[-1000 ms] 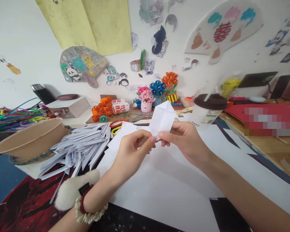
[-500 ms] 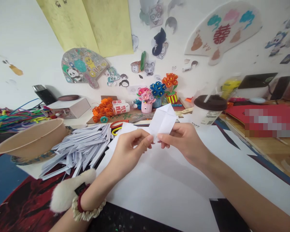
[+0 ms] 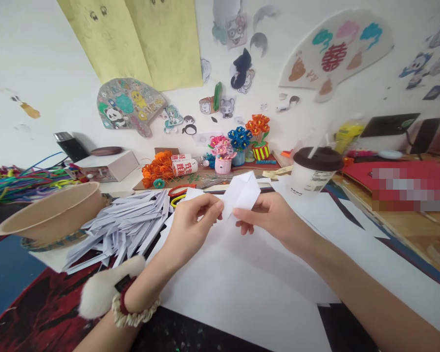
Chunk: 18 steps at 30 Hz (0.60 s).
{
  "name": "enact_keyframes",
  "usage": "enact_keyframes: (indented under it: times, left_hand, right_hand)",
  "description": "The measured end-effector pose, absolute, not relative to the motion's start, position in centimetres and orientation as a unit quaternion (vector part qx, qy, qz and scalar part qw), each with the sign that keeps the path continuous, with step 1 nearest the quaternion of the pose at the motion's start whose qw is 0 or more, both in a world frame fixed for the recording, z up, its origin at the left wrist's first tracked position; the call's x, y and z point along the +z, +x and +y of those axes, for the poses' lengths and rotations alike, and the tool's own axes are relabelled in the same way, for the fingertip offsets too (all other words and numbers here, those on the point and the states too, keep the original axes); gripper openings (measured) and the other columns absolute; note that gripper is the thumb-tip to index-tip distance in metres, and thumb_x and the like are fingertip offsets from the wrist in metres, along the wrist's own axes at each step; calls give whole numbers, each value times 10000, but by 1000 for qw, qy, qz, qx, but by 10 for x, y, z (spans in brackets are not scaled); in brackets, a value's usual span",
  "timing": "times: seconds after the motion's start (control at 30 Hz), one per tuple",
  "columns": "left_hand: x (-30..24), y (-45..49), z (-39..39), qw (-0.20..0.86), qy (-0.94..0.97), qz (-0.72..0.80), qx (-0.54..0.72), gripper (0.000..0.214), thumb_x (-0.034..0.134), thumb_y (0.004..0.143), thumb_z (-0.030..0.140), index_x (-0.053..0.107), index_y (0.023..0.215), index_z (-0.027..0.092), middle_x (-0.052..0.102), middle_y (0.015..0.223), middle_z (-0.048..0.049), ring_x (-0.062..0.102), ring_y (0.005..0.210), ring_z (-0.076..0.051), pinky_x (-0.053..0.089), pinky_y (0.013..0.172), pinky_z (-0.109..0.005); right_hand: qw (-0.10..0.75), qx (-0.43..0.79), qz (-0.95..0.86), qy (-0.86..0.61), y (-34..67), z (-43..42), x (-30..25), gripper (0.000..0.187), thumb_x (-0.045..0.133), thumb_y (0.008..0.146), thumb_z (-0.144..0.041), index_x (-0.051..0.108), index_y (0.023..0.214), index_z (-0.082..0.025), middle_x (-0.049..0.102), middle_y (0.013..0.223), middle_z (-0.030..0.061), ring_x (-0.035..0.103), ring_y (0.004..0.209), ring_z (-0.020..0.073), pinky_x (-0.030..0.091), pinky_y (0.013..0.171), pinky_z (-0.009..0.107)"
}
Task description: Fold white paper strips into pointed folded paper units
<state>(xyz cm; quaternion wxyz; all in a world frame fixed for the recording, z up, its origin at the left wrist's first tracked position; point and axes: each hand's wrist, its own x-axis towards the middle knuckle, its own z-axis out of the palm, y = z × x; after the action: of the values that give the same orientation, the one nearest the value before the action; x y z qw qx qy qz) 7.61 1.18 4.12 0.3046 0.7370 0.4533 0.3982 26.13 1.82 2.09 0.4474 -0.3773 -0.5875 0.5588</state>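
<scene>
A small piece of folded white paper (image 3: pixel 242 192) is held up between both hands, its upper end creased to a slanted peak. My left hand (image 3: pixel 195 222) pinches its lower left edge between thumb and fingers. At the lower right, my right hand (image 3: pixel 273 215) grips it with the thumb in front and the fingers behind. Large white sheets (image 3: pixel 242 278) lie flat on the table under my hands. To the left of my left hand is a heap of folded white paper strips (image 3: pixel 128 227).
A beige bowl (image 3: pixel 51 215) stands left of the heap. Scissors with red and yellow handles (image 3: pixel 181 193) lie behind my left hand. A lidded cup (image 3: pixel 311 173) stands at the right. Potted craft flowers (image 3: pixel 223 154) line the back, and a white fluffy thing (image 3: pixel 108 288) lies beside my left wrist.
The folded paper has tipped and sits slightly lower in view. My left thumb has shifted left and up along its edge, and the hands are slightly farther apart.
</scene>
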Motion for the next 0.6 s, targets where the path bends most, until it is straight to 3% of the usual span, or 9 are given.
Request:
enact_keyframes:
  times: [0.17, 0.27, 0.4, 0.5, 0.6]
  left_hand:
    - [38, 69, 23, 296, 774, 448, 335, 304, 519, 865, 338, 574, 626, 159, 550, 607, 1, 472, 580, -112, 368, 536, -214]
    - [32, 67, 29, 309, 774, 442, 332, 255, 524, 857, 358, 606, 715, 163, 596, 720, -19, 524, 685, -131, 422, 592, -216]
    - [24, 67, 34, 382, 735, 454, 329, 243, 617, 782, 391, 641, 806, 150, 625, 754, -38, 557, 705, -144, 437, 575, -221]
    - [19, 63, 35, 439, 685, 488, 316, 267, 656, 730, 396, 641, 802, 140, 574, 595, 5, 506, 542, -114, 383, 497, -213]
    - [15, 58, 37, 421, 707, 501, 271, 234, 669, 696, 372, 656, 716, 140, 557, 551, 18, 482, 511, -108, 360, 499, -222]
  right_hand:
    - [496, 513, -560, -421, 272, 29, 22, 364, 718, 723, -496, 714, 858, -157, 689, 833, 74, 600, 708, 152, 467, 561, 251]
    - [504, 491, -556, -443, 274, 34, 17, 331, 781, 643, -455, 703, 702, -139, 670, 735, 62, 543, 620, 132, 426, 522, 252]
    - [522, 501, -504, -473, 271, 37, 10, 326, 801, 599, -435, 694, 664, -134, 654, 687, 44, 567, 642, 139, 483, 597, 271]
    - [456, 544, -519, -476, 274, 38, 11, 307, 807, 585, -414, 684, 616, -135, 664, 684, 41, 602, 672, 144, 514, 661, 283]
    - [339, 554, -595, -473, 284, 39, 15, 274, 823, 561, -369, 708, 625, -129, 683, 676, 54, 611, 643, 140, 512, 634, 273]
